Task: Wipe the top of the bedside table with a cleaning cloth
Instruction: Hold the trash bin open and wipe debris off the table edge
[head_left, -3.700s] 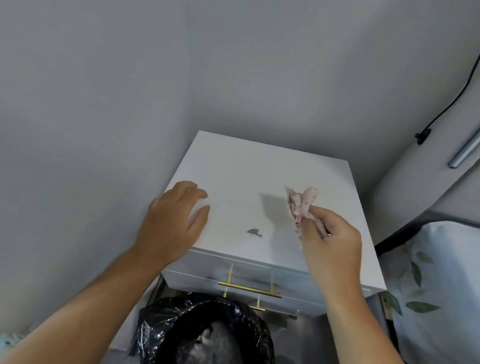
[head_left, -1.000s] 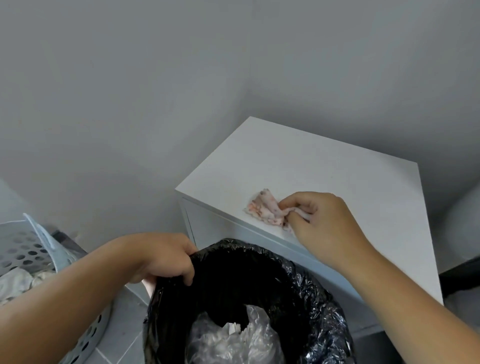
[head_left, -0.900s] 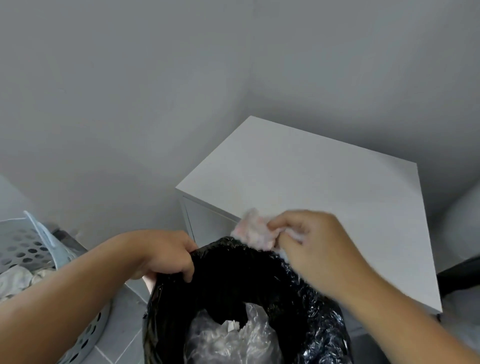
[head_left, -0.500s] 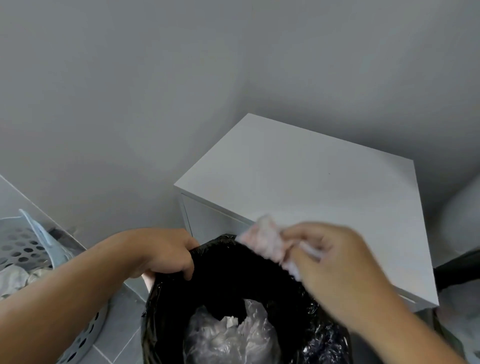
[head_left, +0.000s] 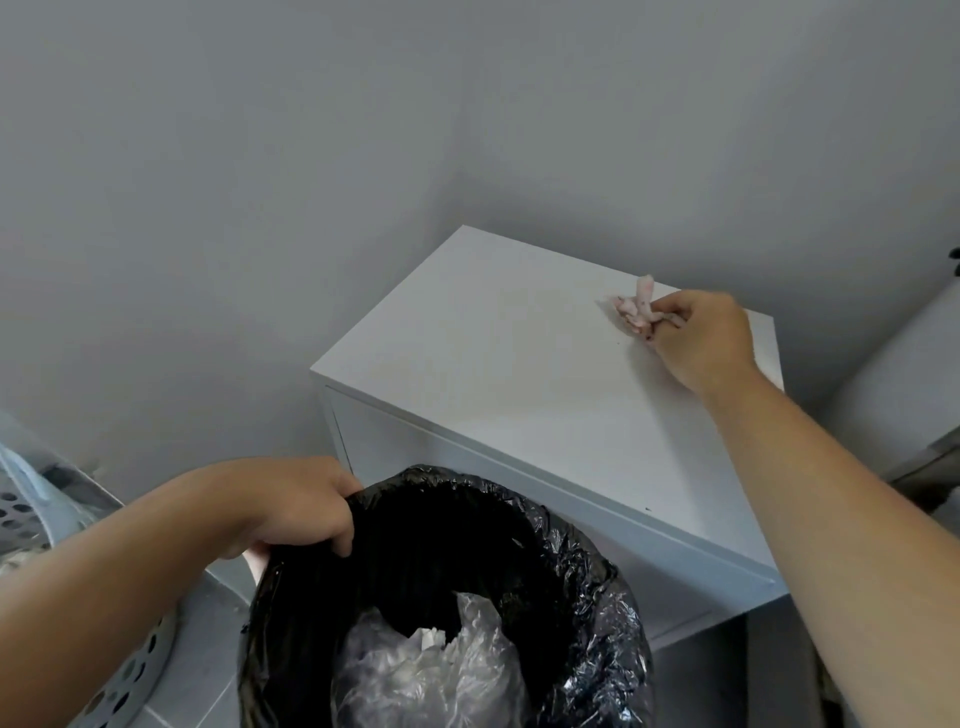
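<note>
Left hand (head_left: 291, 512) clamps the rim of the black-lined bin (head_left: 447, 613). Over right, the right hand (head_left: 698, 340) pinches the pink cleaning cloth (head_left: 636, 306), bunched ahead of the grip, pressed on the bedside table (head_left: 498, 374) surface's far-right corner.

One white bedside table (head_left: 545, 395). One crumpled pink cleaning cloth (head_left: 636, 307) on its tabletop. One bin with a black liner (head_left: 571, 571) in front of the bedside table, one clear plastic bag (head_left: 431, 670) inside. One perforated basket (head_left: 31, 519) left of it. Two hands: left (head_left: 291, 506), right (head_left: 701, 340).
</note>
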